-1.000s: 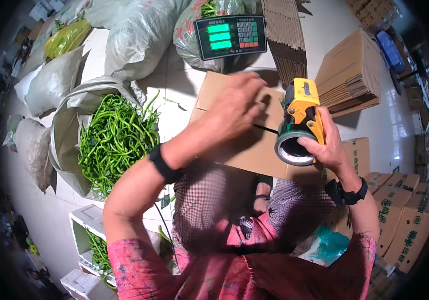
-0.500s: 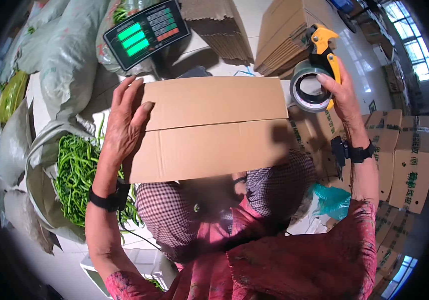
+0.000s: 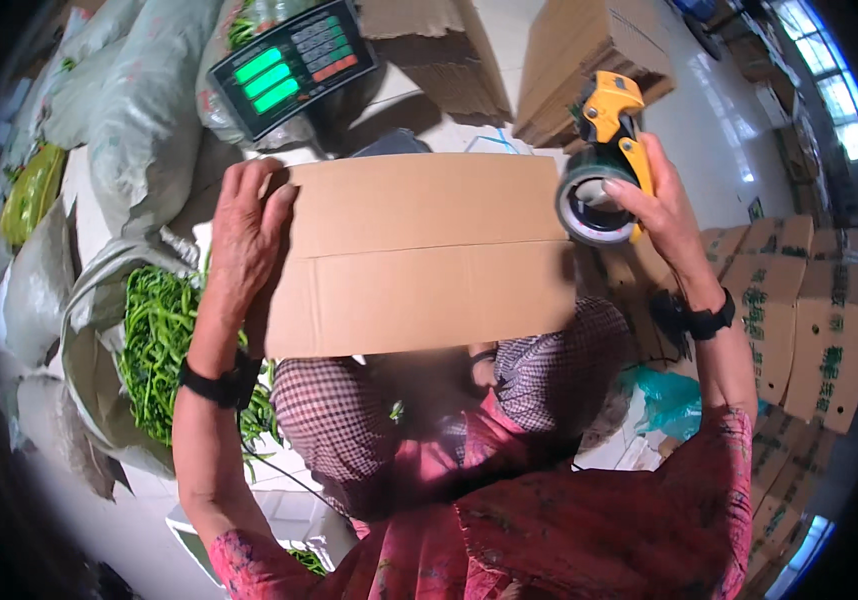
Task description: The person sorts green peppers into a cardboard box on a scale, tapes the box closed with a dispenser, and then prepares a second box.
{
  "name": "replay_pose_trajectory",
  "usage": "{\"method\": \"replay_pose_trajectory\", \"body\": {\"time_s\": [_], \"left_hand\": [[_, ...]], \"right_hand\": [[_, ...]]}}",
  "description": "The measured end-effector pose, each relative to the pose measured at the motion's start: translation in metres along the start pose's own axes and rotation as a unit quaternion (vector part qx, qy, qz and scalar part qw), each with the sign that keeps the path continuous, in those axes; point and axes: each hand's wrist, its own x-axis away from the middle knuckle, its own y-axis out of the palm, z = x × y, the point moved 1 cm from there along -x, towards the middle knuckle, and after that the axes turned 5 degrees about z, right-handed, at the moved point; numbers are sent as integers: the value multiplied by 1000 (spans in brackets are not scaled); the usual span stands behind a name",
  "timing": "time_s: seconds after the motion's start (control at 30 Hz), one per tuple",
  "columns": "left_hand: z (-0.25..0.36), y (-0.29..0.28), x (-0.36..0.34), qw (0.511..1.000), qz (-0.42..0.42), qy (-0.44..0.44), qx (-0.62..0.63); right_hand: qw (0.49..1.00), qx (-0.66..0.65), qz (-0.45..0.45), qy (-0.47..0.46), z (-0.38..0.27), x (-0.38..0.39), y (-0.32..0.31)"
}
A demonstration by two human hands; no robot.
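Observation:
A brown cardboard box [image 3: 419, 285] sits in front of my knees, its two top flaps meeting along a seam. My left hand [image 3: 249, 215] grips the box at its left end, thumb along the edge and fingers together at the far corner. Beyond the box's right end, my right hand [image 3: 667, 205] is closed round a yellow tape dispenser [image 3: 613, 105] carrying a dark-sided roll of tape [image 3: 597, 205]. The dispenser is held up near the seam's right end. Whether the tape touches the box I cannot tell.
A sack of green chillies [image 3: 89, 370] stands open at the left, near filled sacks [image 3: 144, 130]. A lit digital scale display [image 3: 294, 70] rises behind the box. Flattened cartons [image 3: 589, 60] stand at the back; printed cartons [image 3: 834, 320] are stacked right, near a teal plastic bag [image 3: 671, 402].
My right hand has brought the tape dispenser leftward, closer to the box's right end, and turned it a little. The gap between the flaps has narrowed. My left hand still holds the box.

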Motion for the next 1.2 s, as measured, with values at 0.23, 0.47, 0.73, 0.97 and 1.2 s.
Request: {"method": "replay_pose_trajectory", "body": {"time_s": [0.23,0.47,0.73,0.97,1.2], "left_hand": [[-11,7,4,1000,15,14,6],[-26,5,9,994,19,14,109],[-59,13,66,643,109,-275,706],[-27,-32,67,817,165,-273,481],[-5,-43,49,852,81,-230,462]], "right_hand": [[992,-93,-81,12,-61,1,51],[976,67,-181,-99,-77,-21,111],[952,137,-191,-198,-83,-16,126],[946,167,-195,-198,-89,-13,127],[945,157,-195,-213,-85,-11,126]]}}
